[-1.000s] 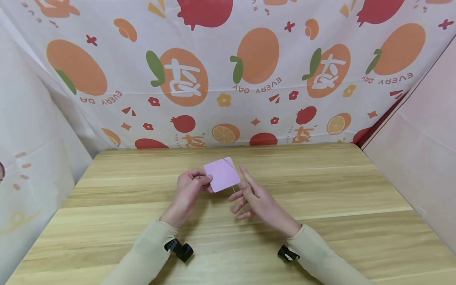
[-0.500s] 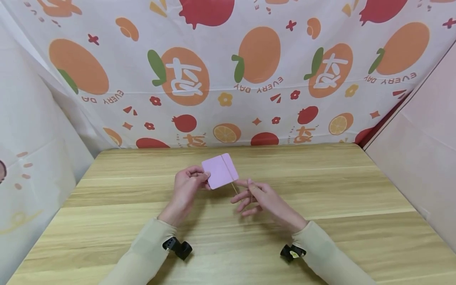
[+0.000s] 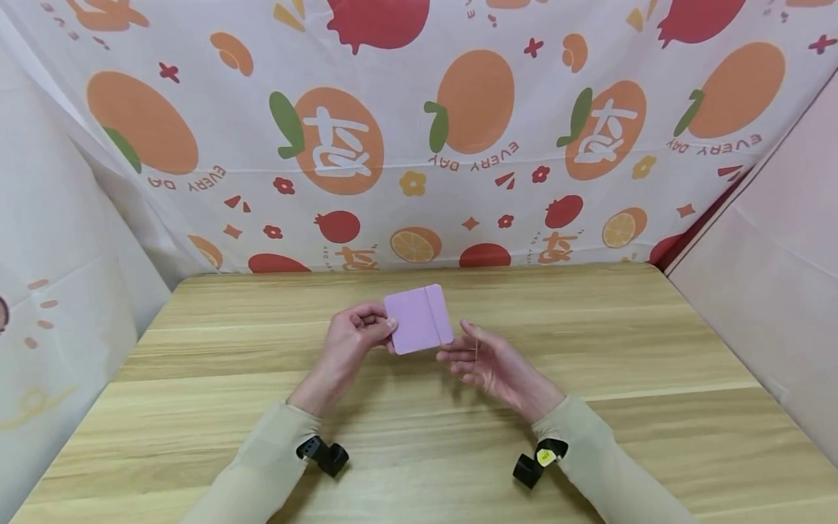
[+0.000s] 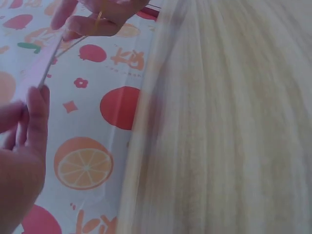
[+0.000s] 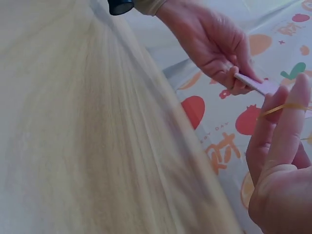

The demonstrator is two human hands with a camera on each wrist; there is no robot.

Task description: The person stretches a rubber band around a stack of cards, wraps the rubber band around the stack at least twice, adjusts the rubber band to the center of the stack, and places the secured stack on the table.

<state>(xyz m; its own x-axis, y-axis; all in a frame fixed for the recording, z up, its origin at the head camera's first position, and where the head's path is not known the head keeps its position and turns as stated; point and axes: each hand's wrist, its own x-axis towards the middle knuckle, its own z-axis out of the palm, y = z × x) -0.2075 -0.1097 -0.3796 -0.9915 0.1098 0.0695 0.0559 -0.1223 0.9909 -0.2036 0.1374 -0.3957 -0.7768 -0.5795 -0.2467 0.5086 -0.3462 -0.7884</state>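
At centre, a smooth, matt card (image 3: 412,322) like stiff paper is crossed by a thin, rubbery-looking band (image 3: 433,314). The table (image 3: 196,349) filling the lower half shows smooth wood grain with a faint sheen. Creased, matt cloth (image 3: 406,131) spans the top; at lower left and right, sleeves (image 3: 255,466) are matt fabric, wrist cameras (image 3: 527,471) plastic-looking.
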